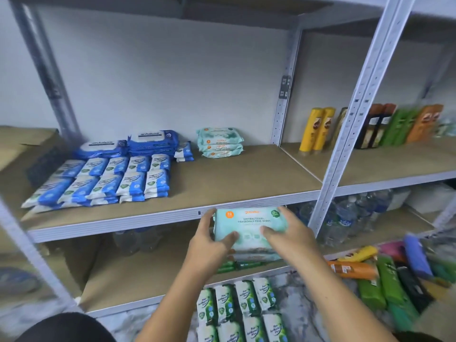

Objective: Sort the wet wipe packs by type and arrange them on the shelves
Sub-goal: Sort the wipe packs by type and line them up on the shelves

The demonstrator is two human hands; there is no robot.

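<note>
My left hand (209, 243) and my right hand (291, 233) grip a small stack of pale teal wipe packs (251, 225) from both sides, just below the front edge of the middle shelf (246, 178). On that shelf, at the back, lies a matching pile of teal packs (220, 143). Left of it lie rows of blue-and-white packs (106, 178) and two larger blue packs (128, 144). Several green-and-white packs (244, 309) lie on the floor below my arms.
Shampoo bottles (318, 129) stand on the right shelf bay behind a metal upright (350, 124). Water bottles (350, 218) fill the lower shelf. Loose bottles (385, 280) lie on the floor at right. A cardboard box (22, 141) sits at far left.
</note>
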